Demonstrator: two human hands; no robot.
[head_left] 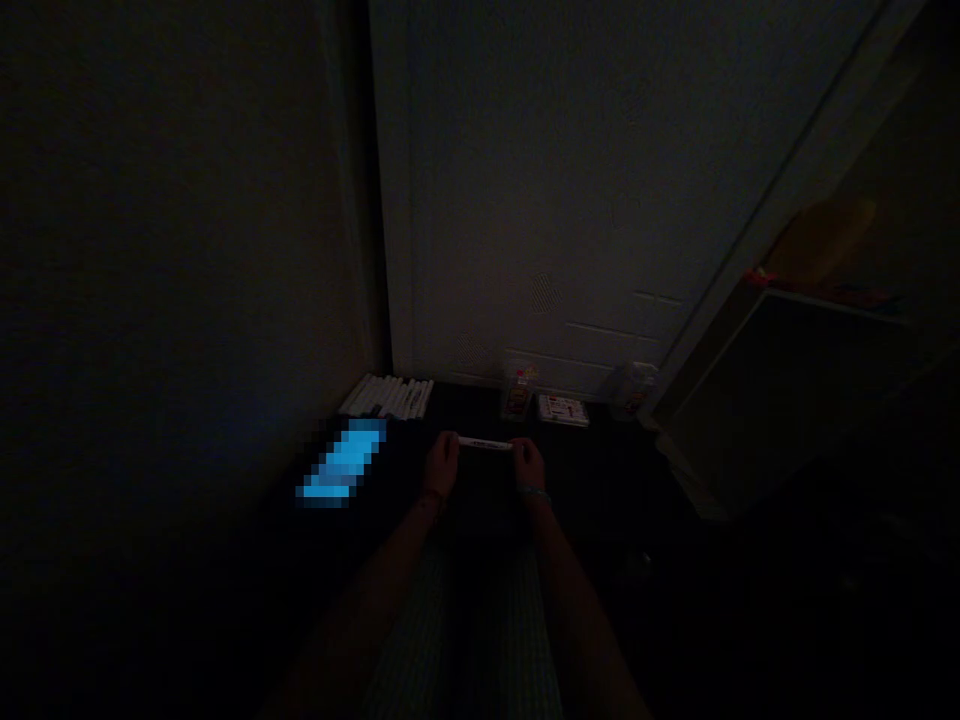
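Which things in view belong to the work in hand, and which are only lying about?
Work in hand:
white pen-like stick, held at its ends by left hand and right hand
probably the row of white sticks

Apparently lying about:
glowing screen
flat white pack
container with red on it
clear container

I count one left hand [442, 464], one right hand [529, 467] and one white marker [485, 443] between their fingers [519, 446]; beyond the fingers, two clear containers [517, 398] and one flat pack [562, 410]; off past the left fingers, one glowing screen [345, 460] and one row of white sticks [390, 397], too dim to number.
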